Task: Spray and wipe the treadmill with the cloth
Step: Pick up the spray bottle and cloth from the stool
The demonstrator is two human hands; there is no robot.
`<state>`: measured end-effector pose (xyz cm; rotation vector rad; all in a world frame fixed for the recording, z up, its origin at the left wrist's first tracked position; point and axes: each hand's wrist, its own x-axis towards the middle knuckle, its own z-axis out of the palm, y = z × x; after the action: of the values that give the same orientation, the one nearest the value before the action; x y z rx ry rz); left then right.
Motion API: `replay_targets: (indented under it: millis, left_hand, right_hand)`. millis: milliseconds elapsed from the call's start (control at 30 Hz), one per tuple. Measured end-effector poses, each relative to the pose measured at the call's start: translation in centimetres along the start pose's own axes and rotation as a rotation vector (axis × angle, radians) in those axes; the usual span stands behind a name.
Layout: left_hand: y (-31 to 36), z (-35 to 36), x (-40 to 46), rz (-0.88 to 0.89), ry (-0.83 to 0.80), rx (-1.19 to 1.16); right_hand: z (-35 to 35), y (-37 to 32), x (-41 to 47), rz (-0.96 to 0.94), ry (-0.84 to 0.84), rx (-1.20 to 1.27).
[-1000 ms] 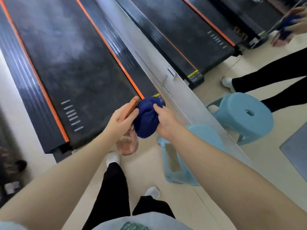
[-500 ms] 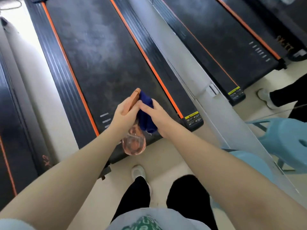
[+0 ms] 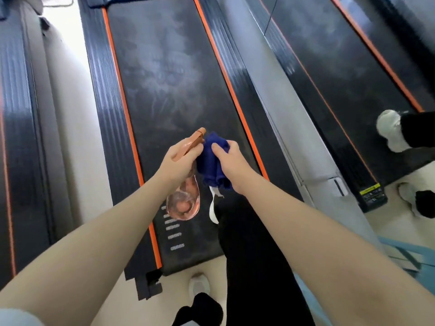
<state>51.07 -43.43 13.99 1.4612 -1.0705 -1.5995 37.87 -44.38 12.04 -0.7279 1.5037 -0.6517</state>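
Note:
A black treadmill (image 3: 169,74) with orange side stripes runs away from me, its belt dusty and smeared. Over its near end my left hand (image 3: 179,161) grips a clear pinkish spray bottle (image 3: 184,203) by the neck, the orange nozzle pointing up and away. Right beside it my right hand (image 3: 227,158) holds a bunched dark blue cloth (image 3: 211,163), with a white tag dangling below. The cloth touches the bottle's head. My right leg reaches onto the belt.
A mirror panel (image 3: 282,109) stands along the treadmill's right side and reflects it, along with legs and white shoes (image 3: 388,128). Another treadmill (image 3: 16,114) lies at the left. A light blue stool (image 3: 404,257) is at the right edge.
I have stepped forward and left, so the treadmill belt now lies straight under my hands. Both hands keep the same hold on the bottle and the cloth. The stool has slid to the right edge.

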Motion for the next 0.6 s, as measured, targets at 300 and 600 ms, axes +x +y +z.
replay_targets:
  millis: [300, 600]
  left_hand:
    - [8.4, -5.1, 25.6, 0.055, 0.101, 0.083]
    - [11.2, -11.9, 41.1, 0.086, 0.351, 0.166]
  right_hand:
    - [0.7, -15.7, 22.6, -0.096, -0.032, -0.219]
    - [4.8, -25.1, 38.2, -0.016, -0.023, -0.253]
